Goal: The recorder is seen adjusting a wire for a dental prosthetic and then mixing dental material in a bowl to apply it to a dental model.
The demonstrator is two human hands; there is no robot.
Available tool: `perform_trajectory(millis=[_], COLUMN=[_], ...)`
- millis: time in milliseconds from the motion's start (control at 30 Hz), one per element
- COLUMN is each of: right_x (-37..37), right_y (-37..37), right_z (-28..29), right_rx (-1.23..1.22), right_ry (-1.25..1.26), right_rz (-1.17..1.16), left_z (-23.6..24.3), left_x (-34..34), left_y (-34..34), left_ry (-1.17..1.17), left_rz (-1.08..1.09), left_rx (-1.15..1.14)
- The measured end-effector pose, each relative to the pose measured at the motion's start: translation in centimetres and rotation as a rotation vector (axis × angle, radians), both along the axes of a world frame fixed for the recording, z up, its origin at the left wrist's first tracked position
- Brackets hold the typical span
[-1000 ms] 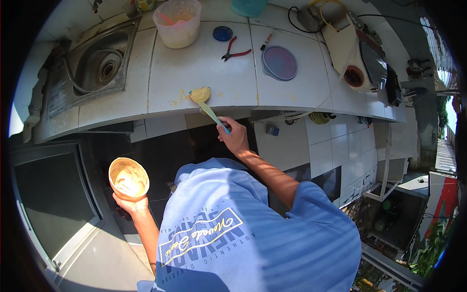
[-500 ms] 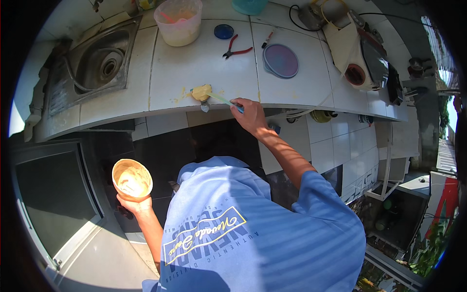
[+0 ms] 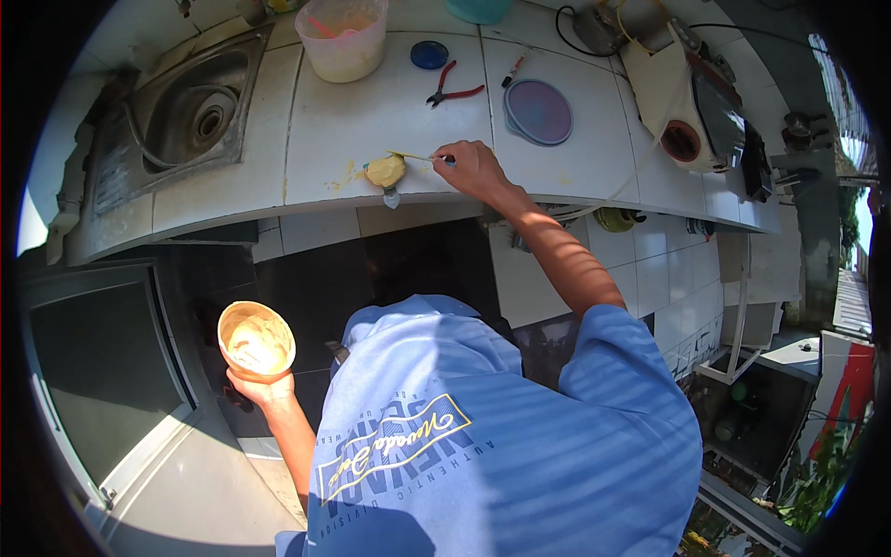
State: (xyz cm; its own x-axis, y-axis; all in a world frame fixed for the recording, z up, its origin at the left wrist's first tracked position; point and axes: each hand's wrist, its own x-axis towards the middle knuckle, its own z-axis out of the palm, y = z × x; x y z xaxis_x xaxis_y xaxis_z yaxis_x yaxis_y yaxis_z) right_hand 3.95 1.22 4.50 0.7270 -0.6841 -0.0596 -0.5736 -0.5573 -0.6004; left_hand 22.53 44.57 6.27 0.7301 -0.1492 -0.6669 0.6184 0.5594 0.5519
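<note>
My left hand (image 3: 267, 388) cups a small round bowl (image 3: 261, 375) from below, holding it out over the floor to the left. Pale cream paste (image 3: 255, 342) coats its inside. At the counter's front edge sits a rounded lump covered in yellowish paste (image 3: 383, 172), with a small grey-blue piece (image 3: 391, 199) jutting from its near side over the edge. Between its closed fingers, my right hand (image 3: 471, 171) grips a thin, stick-like tool (image 3: 415, 156). The tool's paste-yellow end lies at the lump's upper right side. Its exact kind is too small to tell.
Behind the lump lie red-handled cutting pliers (image 3: 455, 94), a blue round lid (image 3: 429, 55) and a larger round lid (image 3: 538, 112). A translucent tub (image 3: 320, 58) stands at the back. Left is a metal sink (image 3: 139, 190). Paste smears mark the tiles around the lump.
My right hand has moved up and away from the counter's front edge. The tool's end has shifted from the lump's lower right to its upper side. My left hand barely moved.
</note>
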Motion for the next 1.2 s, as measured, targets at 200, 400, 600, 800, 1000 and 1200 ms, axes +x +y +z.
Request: perform_trajectory(millis=[200,400,600,800,1000,1200], right_x=[0.8,0.9,1.1,1.1,-1.6,-3.4], right_y=[-0.2,0.1,2.3,3.0,1.6,-2.1], right_z=[1.4,2.0,2.1,0.4,0.1,0.8], right_rx=[-0.036,-0.067,-0.164,-0.161,-0.202,-0.173], right_ry=[0.045,0.046,-0.004,-0.159,-0.136,-0.109], right_rz=[0.069,0.153,0.265,0.215,0.334,0.351], left_z=[-0.2,0.3,0.2,-0.4,0.8,0.2], left_x=[-0.3,-0.4,-0.5,-0.4,-1.1,-3.3], left_y=[0.6,-0.1,-0.1,0.0,-0.5,-1.3], left_ry=[0.018,0.003,0.008,0.001,-0.001,-0.001], left_rz=[0.038,0.022,0.032,0.027,0.067,0.163], left_rx=[0.031,0.033,0.016,0.001,0.011,0.024])
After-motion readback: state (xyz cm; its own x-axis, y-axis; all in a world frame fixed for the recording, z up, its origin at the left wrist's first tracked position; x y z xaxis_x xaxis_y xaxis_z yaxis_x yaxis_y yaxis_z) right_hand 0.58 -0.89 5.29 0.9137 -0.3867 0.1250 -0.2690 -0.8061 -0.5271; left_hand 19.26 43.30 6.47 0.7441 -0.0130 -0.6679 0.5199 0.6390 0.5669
